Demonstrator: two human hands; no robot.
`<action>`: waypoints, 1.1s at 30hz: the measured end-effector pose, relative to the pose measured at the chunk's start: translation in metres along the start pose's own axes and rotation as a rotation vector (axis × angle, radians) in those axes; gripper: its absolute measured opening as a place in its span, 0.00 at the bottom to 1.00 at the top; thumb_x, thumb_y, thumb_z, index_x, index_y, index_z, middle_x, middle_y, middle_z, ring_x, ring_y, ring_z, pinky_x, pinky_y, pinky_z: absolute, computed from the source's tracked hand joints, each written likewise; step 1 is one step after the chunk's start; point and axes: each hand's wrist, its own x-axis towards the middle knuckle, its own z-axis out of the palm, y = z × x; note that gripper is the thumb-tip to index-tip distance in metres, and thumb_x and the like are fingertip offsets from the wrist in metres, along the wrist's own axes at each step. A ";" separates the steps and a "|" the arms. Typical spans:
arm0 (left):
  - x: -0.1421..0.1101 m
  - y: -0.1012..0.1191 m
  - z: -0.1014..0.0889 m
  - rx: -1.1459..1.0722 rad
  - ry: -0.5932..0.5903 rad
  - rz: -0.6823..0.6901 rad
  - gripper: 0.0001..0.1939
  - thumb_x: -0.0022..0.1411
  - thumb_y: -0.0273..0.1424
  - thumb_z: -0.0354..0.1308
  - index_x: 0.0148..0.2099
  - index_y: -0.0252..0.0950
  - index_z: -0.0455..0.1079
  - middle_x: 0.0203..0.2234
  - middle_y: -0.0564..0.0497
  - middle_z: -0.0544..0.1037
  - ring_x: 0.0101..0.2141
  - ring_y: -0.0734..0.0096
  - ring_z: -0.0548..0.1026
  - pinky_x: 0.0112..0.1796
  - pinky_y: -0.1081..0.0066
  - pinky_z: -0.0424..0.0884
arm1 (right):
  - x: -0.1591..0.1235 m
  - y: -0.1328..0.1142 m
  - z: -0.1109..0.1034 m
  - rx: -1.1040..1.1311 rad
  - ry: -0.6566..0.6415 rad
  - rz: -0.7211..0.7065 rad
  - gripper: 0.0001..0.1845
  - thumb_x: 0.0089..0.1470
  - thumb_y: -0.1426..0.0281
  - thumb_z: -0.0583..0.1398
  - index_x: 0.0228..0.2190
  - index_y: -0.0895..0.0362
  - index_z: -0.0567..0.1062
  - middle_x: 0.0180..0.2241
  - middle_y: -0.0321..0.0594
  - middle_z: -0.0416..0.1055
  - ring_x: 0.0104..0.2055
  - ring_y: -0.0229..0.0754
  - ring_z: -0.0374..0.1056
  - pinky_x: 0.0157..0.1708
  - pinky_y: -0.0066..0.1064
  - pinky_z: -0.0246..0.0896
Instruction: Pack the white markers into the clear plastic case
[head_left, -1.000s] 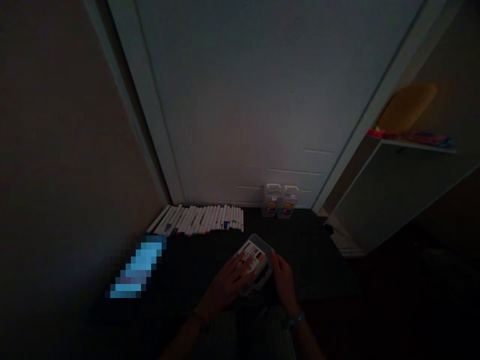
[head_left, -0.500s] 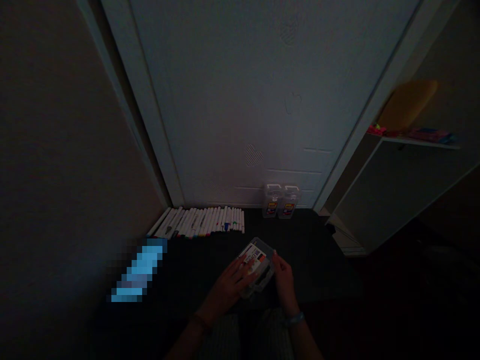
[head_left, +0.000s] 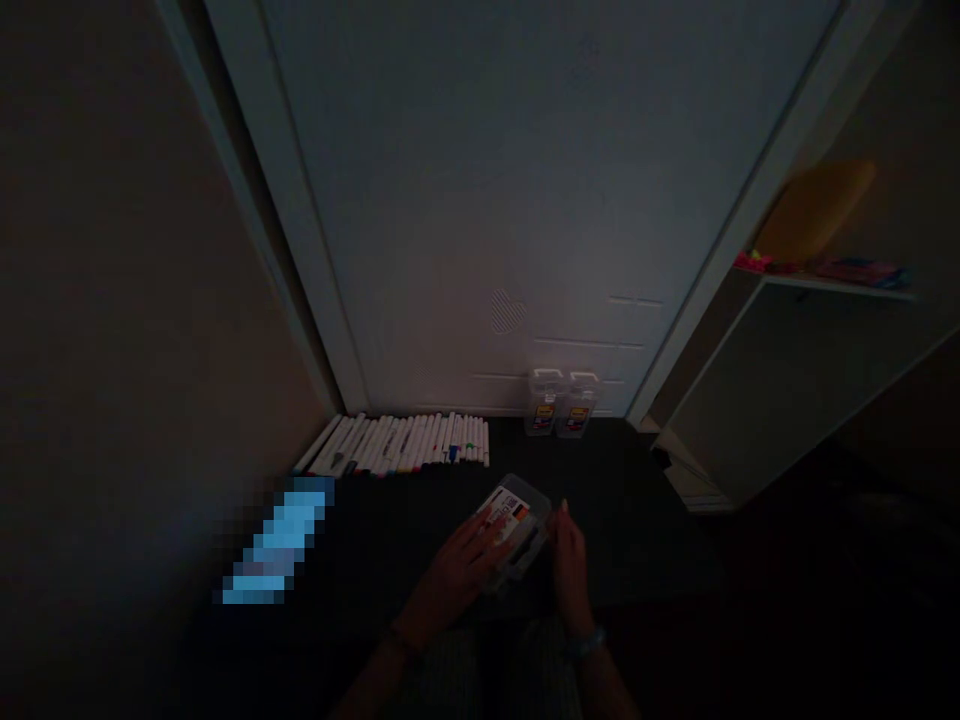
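Note:
A clear plastic case (head_left: pixel 534 494) with a white and orange label lies tilted on the dark table before me. My left hand (head_left: pixel 465 562) rests across its lid and lower left side, fingers stretched out and slightly spread. At the case's right edge is my right hand (head_left: pixel 571 570), its fingers straightened and pointing away from me. Whether its fingertips touch the edge I cannot tell in the dim light. The case's contents are too dark to make out.
A row of white markers (head_left: pixel 405 445) lies along the back left of the table (head_left: pixel 630 510). Two clear containers (head_left: pixel 544 405) with labels stand against the white door (head_left: pixel 465 200). A blurred bright blue patch (head_left: pixel 281 540) is at left. A shelf unit (head_left: pixel 787 370) stands at right.
My right hand's fingers have straightened at the case's right edge, where they were bent against it. My left hand and the case have hardly moved.

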 end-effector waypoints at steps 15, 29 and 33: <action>-0.008 -0.001 0.000 -0.114 0.224 -0.021 0.29 0.61 0.26 0.50 0.64 0.42 0.49 0.63 0.46 0.53 0.61 0.57 0.53 0.54 0.55 0.63 | -0.047 0.004 0.032 -0.096 -0.093 -0.067 0.24 0.50 0.53 0.58 0.41 0.57 0.75 0.41 0.41 0.73 0.43 0.44 0.66 0.40 0.30 0.62; -0.015 0.004 -0.002 -0.347 0.022 -0.133 0.40 0.53 0.48 0.59 0.64 0.45 0.50 0.65 0.42 0.44 0.57 0.52 0.61 0.50 0.60 0.67 | -0.039 -0.022 0.025 -0.148 -0.294 -0.167 0.18 0.52 0.56 0.58 0.34 0.57 0.77 0.32 0.39 0.73 0.34 0.41 0.66 0.35 0.28 0.61; -0.016 0.004 -0.004 -0.427 0.065 -0.126 0.38 0.53 0.47 0.60 0.63 0.45 0.52 0.64 0.43 0.46 0.57 0.52 0.61 0.51 0.58 0.67 | -0.037 -0.026 0.022 -0.167 -0.316 -0.189 0.18 0.53 0.56 0.58 0.34 0.58 0.77 0.33 0.40 0.73 0.35 0.42 0.66 0.35 0.28 0.61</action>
